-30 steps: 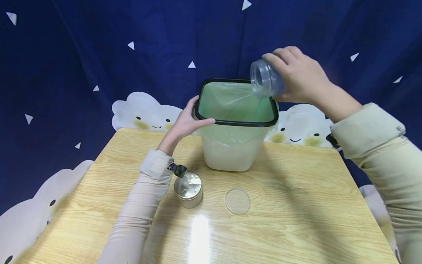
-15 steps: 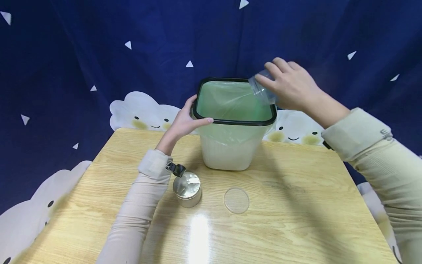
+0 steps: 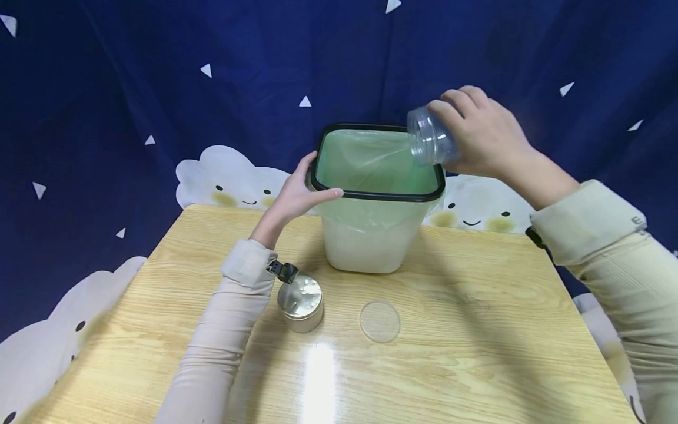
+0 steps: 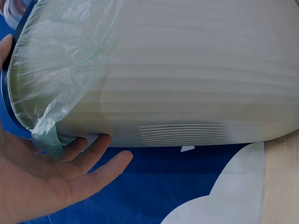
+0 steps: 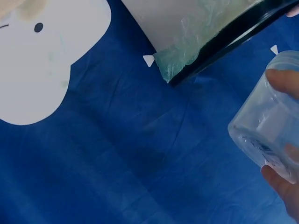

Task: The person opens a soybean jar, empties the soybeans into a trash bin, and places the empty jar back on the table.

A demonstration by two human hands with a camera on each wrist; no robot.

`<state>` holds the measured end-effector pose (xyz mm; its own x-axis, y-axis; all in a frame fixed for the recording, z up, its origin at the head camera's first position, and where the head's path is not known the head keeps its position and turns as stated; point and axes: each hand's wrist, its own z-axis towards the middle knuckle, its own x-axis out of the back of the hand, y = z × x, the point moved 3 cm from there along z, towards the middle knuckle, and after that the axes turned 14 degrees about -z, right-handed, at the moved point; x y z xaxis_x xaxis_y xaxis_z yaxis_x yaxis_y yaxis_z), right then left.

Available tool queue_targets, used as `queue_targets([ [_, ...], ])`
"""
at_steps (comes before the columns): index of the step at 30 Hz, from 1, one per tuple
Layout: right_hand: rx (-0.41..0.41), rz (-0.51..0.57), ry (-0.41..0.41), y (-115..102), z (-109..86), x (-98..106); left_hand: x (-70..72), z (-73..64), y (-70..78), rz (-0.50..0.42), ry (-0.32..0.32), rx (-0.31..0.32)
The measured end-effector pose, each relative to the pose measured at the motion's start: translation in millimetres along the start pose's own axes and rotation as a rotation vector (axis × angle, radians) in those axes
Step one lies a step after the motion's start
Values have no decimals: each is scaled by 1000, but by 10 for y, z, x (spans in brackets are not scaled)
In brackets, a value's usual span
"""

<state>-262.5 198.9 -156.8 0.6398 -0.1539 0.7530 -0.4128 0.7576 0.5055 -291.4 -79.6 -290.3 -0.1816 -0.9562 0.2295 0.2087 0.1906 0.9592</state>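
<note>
A white trash can (image 3: 365, 241) with a black rim and a pale green liner (image 3: 365, 159) stands at the back of the table. My left hand (image 3: 293, 197) holds its left side, thumb over the front rim; in the left wrist view the fingers (image 4: 100, 144) lie spread along its wall by the bunched liner. My right hand (image 3: 487, 129) grips a clear plastic jar (image 3: 431, 138) above the can's right rim. The jar lies tilted on its side, mouth toward the left over the can; in the right wrist view it looks see-through, with no contents visible.
A round metal tin (image 3: 301, 303) with a shiny lid stands near my left wrist. A clear round disc (image 3: 379, 321) lies flat on the wooden table (image 3: 477, 353). Behind the table hangs a dark blue curtain (image 3: 254, 76) with clouds and triangles.
My right hand dips the jar lower with its mouth tipped down into the can, then lifts it again, back to lying nearly sideways. The left hand stays on the can.
</note>
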Motion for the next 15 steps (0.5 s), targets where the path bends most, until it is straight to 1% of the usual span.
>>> queue_targets([
  [4,-65,69,-6,42,-85,26,3,9,-11,4,-2,8],
  [7,-105,137,18,71,-162,32,6,11,-23,5,-1,14],
  [11,-141,257,71,104,-264,12,17,13,-36,4,2,14],
  [15,-187,349,92,116,-382,-11,30,20,-46,2,1,13],
])
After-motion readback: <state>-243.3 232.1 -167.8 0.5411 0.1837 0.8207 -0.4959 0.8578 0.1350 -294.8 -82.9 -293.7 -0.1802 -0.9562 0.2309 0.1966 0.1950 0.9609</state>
